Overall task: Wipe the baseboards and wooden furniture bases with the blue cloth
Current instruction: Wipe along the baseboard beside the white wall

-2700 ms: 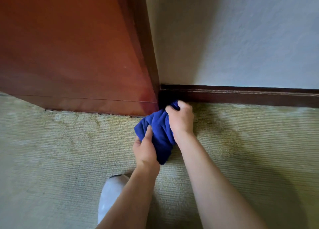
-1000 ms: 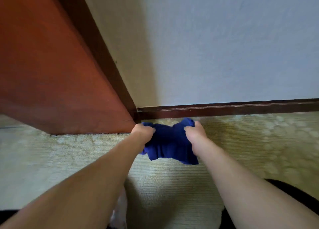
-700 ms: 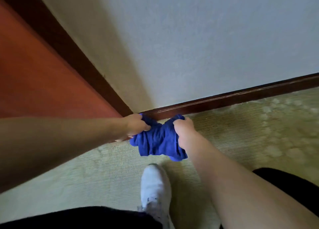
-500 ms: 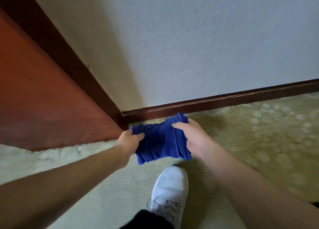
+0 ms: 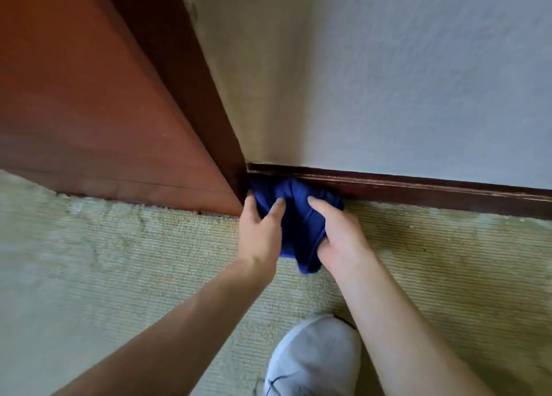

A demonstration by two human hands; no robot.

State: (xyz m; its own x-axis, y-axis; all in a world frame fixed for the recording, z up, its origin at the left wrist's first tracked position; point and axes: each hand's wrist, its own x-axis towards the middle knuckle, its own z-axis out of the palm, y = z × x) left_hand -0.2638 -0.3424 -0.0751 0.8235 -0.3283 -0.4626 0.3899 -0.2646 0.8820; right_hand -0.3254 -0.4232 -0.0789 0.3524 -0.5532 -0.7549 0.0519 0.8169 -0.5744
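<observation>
In the middle of the frame, the left hand (image 5: 263, 231) and right hand (image 5: 337, 234) both grip the bunched blue cloth (image 5: 295, 213) against the dark baseboard (image 5: 418, 188) beside the wooden furniture (image 5: 104, 111), so press firmly and slide slowly right.

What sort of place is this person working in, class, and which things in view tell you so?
Probably an indoor room corner, in a home or hotel: pale patterned carpet, a dark wooden baseboard under a plain wall, and reddish wooden furniture alongside.
</observation>
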